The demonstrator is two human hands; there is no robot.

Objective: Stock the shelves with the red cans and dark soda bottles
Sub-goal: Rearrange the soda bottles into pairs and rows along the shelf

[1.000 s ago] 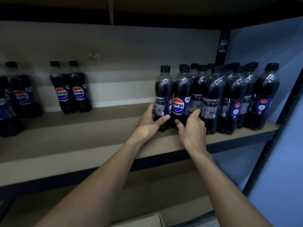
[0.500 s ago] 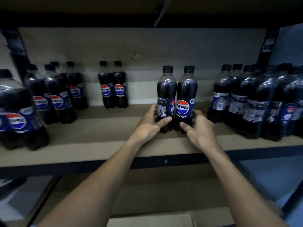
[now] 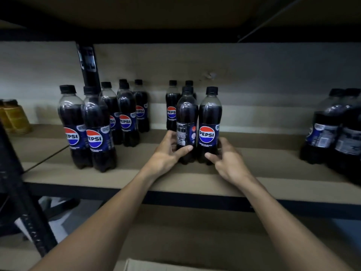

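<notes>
Two dark soda bottles stand side by side on the brown shelf (image 3: 263,173) in the middle of the view. My left hand (image 3: 166,155) grips the base of the left bottle (image 3: 186,122), whose label back faces me. My right hand (image 3: 228,161) grips the base of the right bottle (image 3: 210,122), logo forward. Two more bottles (image 3: 172,106) stand right behind them by the back wall. A group of several bottles (image 3: 97,124) stands to the left, another group (image 3: 336,130) at the far right. No red cans are in view.
A black upright post (image 3: 88,65) rises behind the left group, and a slanted black frame bar (image 3: 25,212) crosses the lower left. Yellowish containers (image 3: 13,116) sit at the far left of the shelf. A cardboard box edge (image 3: 156,265) shows at the bottom.
Both hands have slid the two held bottles leftward along the shelf, away from the right group and up in front of the pair at the back wall.
</notes>
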